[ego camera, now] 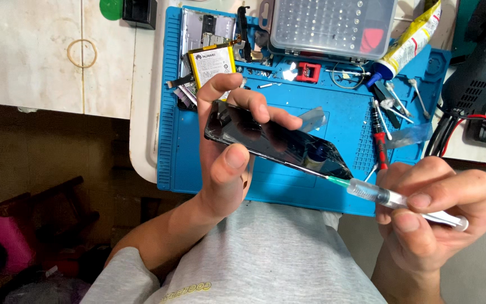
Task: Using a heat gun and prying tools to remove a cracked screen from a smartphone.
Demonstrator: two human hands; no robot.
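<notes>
My left hand [227, 143] grips the black phone screen [277, 143] by its edges, tilted above the blue mat [288, 186] so one long edge faces my right hand [431, 211]. That hand pinches a syringe [386, 196], its needle touching that edge's lower corner.

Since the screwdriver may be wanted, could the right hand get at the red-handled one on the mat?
Probably not as things stand: the right hand grips a syringe, though the red-handled screwdriver lies uncovered nearby.

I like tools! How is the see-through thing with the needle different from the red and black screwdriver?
The syringe is clear with a thin green-based needle; the screwdriver is red and black. The syringe is gripped in the right hand, needle at the edge of the dark phone screen the left hand holds; the screwdriver lies untouched on the blue mat. Both are slim.
</notes>
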